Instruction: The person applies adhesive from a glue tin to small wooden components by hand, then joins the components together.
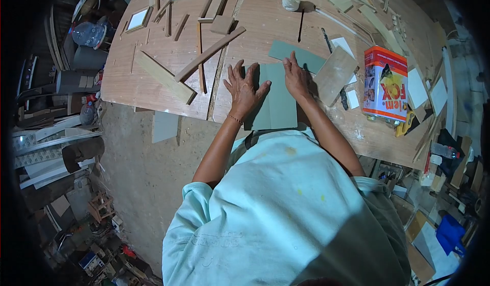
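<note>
Shirt: pale mint cotton shirt (286,204), closest to camera
Sheet: grey-green flat rectangular sheet (278,107) on plywood surface (153,71), long axis runs away from body
Hands: left hand (244,89) and right hand (295,77) pressed flat on it, fingers (239,69) spread, gripping nothing, equally near

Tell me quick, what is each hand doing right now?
Left hand: open, fingers spread, pressed flat on the grey-green sheet, holding nothing.
Right hand: open, flat on the same sheet, holding nothing.
</note>
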`<act>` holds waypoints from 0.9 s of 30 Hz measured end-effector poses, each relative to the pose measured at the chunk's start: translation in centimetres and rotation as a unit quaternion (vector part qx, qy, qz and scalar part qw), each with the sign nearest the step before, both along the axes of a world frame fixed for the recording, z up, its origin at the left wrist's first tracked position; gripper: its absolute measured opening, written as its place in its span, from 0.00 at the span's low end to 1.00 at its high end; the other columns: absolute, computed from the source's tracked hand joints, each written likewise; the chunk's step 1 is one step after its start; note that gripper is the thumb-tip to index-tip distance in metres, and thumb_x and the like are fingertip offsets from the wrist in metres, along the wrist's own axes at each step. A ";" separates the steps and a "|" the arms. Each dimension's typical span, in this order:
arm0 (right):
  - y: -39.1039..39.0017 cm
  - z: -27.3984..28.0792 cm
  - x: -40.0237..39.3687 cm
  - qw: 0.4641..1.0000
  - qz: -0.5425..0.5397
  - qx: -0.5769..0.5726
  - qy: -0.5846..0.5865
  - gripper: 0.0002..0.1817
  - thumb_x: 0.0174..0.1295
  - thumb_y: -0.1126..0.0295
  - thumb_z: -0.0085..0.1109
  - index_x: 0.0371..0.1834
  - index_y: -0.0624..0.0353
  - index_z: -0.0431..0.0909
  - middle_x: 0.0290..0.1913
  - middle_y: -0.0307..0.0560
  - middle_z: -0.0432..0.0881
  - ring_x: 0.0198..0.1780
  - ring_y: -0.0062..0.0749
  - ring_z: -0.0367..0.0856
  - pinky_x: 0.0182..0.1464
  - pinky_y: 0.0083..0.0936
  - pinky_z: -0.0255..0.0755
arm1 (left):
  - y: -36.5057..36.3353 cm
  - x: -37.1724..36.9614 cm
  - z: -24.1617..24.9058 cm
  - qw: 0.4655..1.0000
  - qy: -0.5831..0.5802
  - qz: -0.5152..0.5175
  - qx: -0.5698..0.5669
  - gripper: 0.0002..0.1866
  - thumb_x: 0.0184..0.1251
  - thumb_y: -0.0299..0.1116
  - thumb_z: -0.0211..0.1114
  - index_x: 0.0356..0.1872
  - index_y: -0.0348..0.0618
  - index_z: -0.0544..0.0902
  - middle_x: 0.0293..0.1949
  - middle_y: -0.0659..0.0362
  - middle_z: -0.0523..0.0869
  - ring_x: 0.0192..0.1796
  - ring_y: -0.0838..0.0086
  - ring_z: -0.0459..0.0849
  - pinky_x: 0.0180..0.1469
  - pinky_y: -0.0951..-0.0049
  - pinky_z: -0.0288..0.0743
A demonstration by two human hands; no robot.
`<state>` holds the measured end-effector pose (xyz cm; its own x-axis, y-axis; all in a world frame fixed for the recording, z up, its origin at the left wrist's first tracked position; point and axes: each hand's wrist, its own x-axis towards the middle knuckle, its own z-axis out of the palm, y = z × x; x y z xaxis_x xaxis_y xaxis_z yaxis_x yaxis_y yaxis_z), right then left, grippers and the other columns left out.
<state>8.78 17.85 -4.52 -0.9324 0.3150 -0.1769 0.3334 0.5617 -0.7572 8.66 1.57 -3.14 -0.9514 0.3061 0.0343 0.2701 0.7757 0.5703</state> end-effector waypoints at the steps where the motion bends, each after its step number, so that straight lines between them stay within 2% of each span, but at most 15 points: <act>1: -0.1 -0.3 0.1 1.000 0.001 0.001 -0.002 0.33 0.65 0.49 0.32 0.64 0.64 0.49 0.53 0.63 0.70 0.52 0.53 0.72 0.49 0.37 0.69 | 0.0 0.0 0.0 1.000 -0.002 0.001 0.001 0.32 0.51 0.53 0.62 0.57 0.54 0.67 0.63 0.45 0.50 0.66 0.42 0.42 0.57 0.32 0.37; 3: -0.4 -0.7 0.3 0.996 -0.034 0.029 0.081 0.35 0.65 0.50 0.34 0.65 0.66 0.42 0.55 0.63 0.69 0.52 0.55 0.71 0.51 0.37 0.68 | -0.2 0.0 -0.2 0.998 0.022 -0.005 -0.055 0.33 0.53 0.57 0.58 0.59 0.58 0.64 0.64 0.48 0.52 0.66 0.42 0.40 0.54 0.27 0.34; 4: -0.5 -0.8 0.5 0.996 -0.033 0.028 0.077 0.35 0.65 0.50 0.34 0.65 0.66 0.42 0.55 0.63 0.69 0.52 0.55 0.71 0.51 0.37 0.68 | -0.3 0.0 -0.6 0.998 0.017 -0.004 -0.055 0.33 0.53 0.57 0.58 0.59 0.58 0.64 0.64 0.48 0.52 0.66 0.42 0.40 0.54 0.27 0.34; 6: -0.6 -0.6 0.4 0.987 -0.048 0.032 0.152 0.38 0.64 0.48 0.34 0.66 0.66 0.36 0.56 0.63 0.67 0.51 0.58 0.71 0.52 0.39 0.67 | -0.4 -0.1 -1.1 0.999 0.030 -0.016 -0.034 0.34 0.55 0.58 0.56 0.62 0.60 0.61 0.64 0.48 0.52 0.67 0.42 0.39 0.54 0.27 0.33; 7: -0.4 -0.3 0.4 0.987 -0.048 0.032 0.150 0.38 0.64 0.48 0.34 0.66 0.66 0.36 0.56 0.63 0.67 0.51 0.58 0.71 0.52 0.39 0.67 | -0.5 0.0 -0.9 1.000 0.006 -0.019 -0.017 0.35 0.58 0.57 0.53 0.65 0.60 0.56 0.65 0.47 0.51 0.67 0.43 0.40 0.58 0.31 0.36; 8: 0.0 -0.1 0.4 0.990 -0.037 -0.010 0.134 0.40 0.63 0.45 0.33 0.66 0.64 0.34 0.58 0.63 0.65 0.53 0.56 0.70 0.54 0.38 0.65 | -0.7 0.0 -1.0 1.000 0.005 -0.019 -0.017 0.35 0.58 0.57 0.53 0.65 0.60 0.56 0.65 0.47 0.51 0.67 0.43 0.40 0.58 0.31 0.36; 10: 0.2 -0.1 0.7 0.992 -0.026 -0.052 0.115 0.42 0.62 0.43 0.32 0.67 0.63 0.32 0.60 0.63 0.62 0.55 0.55 0.69 0.57 0.37 0.63 | -1.1 0.1 -0.8 0.987 -0.007 -0.034 0.154 0.37 0.59 0.54 0.53 0.67 0.57 0.50 0.65 0.44 0.46 0.68 0.45 0.41 0.63 0.44 0.39; 11: 0.2 -0.2 0.9 0.988 -0.018 -0.101 0.117 0.44 0.61 0.40 0.31 0.67 0.61 0.29 0.63 0.62 0.58 0.58 0.52 0.66 0.59 0.35 0.60 | -1.4 0.3 -0.8 0.980 -0.063 -0.034 0.187 0.40 0.60 0.50 0.54 0.67 0.48 0.45 0.65 0.41 0.42 0.68 0.48 0.42 0.67 0.58 0.41; 12: 0.3 -0.4 1.0 0.981 -0.011 -0.150 0.121 0.46 0.59 0.37 0.30 0.67 0.60 0.26 0.65 0.61 0.53 0.61 0.50 0.63 0.62 0.32 0.56 | -1.4 0.4 -1.0 0.980 -0.064 -0.033 0.188 0.40 0.60 0.50 0.54 0.67 0.48 0.45 0.65 0.41 0.42 0.68 0.48 0.42 0.67 0.58 0.41; 13: 0.2 -0.7 1.0 0.981 -0.011 -0.150 0.119 0.46 0.59 0.37 0.30 0.67 0.60 0.26 0.65 0.61 0.53 0.61 0.50 0.63 0.62 0.32 0.56 | -1.5 0.4 -1.4 0.980 -0.067 -0.027 0.185 0.41 0.60 0.48 0.55 0.67 0.43 0.43 0.65 0.41 0.41 0.68 0.49 0.42 0.67 0.60 0.41; 15: 0.0 -1.0 0.9 0.970 -0.015 -0.210 0.120 0.48 0.57 0.34 0.27 0.66 0.58 0.23 0.68 0.59 0.46 0.65 0.46 0.56 0.64 0.29 0.51 | -1.6 0.3 -1.8 0.986 -0.053 -0.027 0.155 0.44 0.59 0.45 0.57 0.65 0.32 0.39 0.65 0.39 0.40 0.69 0.51 0.40 0.68 0.64 0.43; 22: -0.1 -0.1 1.0 0.970 0.003 -0.223 0.099 0.48 0.57 0.34 0.27 0.66 0.59 0.22 0.68 0.61 0.43 0.67 0.47 0.52 0.65 0.28 0.49 | -1.3 0.5 -1.5 0.979 -0.074 -0.035 0.185 0.48 0.56 0.45 0.60 0.64 0.31 0.37 0.65 0.36 0.43 0.69 0.51 0.42 0.68 0.66 0.42; 27: -0.4 0.0 0.8 0.978 -0.002 -0.177 0.107 0.50 0.56 0.33 0.27 0.66 0.64 0.23 0.68 0.64 0.41 0.68 0.49 0.49 0.66 0.29 0.46 | -1.2 0.5 -1.5 0.982 -0.053 -0.040 0.175 0.50 0.55 0.46 0.61 0.64 0.29 0.36 0.64 0.34 0.44 0.69 0.50 0.43 0.68 0.66 0.42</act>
